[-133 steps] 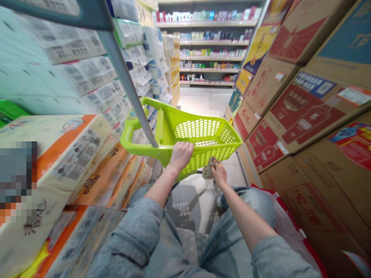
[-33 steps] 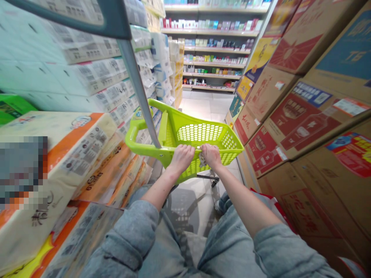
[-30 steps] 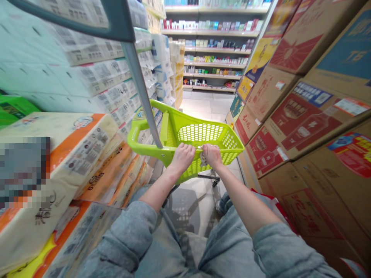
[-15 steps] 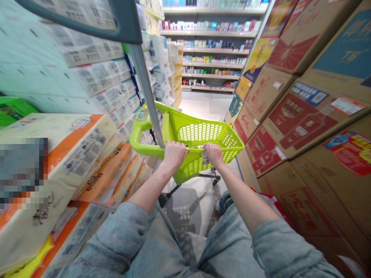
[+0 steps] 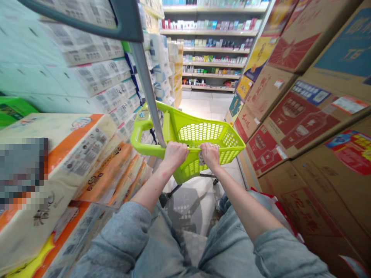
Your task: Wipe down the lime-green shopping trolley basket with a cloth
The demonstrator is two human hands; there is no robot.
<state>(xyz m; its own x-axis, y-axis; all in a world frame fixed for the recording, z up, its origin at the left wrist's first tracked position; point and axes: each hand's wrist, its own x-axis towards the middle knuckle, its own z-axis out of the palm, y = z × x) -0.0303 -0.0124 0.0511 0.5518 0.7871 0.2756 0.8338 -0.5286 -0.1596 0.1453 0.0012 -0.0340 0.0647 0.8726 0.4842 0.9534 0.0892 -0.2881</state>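
A lime-green plastic shopping cart basket (image 5: 228, 137) stands in the aisle in front of me, with nothing in it. My left hand (image 5: 174, 152) is closed round the near rim of the basket, close to the grey handle pole (image 5: 147, 88) that rises up to the left. My right hand (image 5: 209, 154) grips the same rim a little to the right, with a crumpled whitish cloth (image 5: 200, 157) pressed between the fingers and the rim. Both forearms come out of grey-blue sleeves.
Stacked packs of tissue paper (image 5: 72, 154) fill the shelves on the left. Cardboard cartons (image 5: 304, 116) are piled high on the right. A narrow tiled floor (image 5: 203, 106) runs ahead to shelves of small goods (image 5: 214, 58). A red and white bag (image 5: 272, 200) lies at my right knee.
My right hand rose with the cloth from below the basket onto its rim. My left hand slid slightly left along the rim, and the cart tilted a little.
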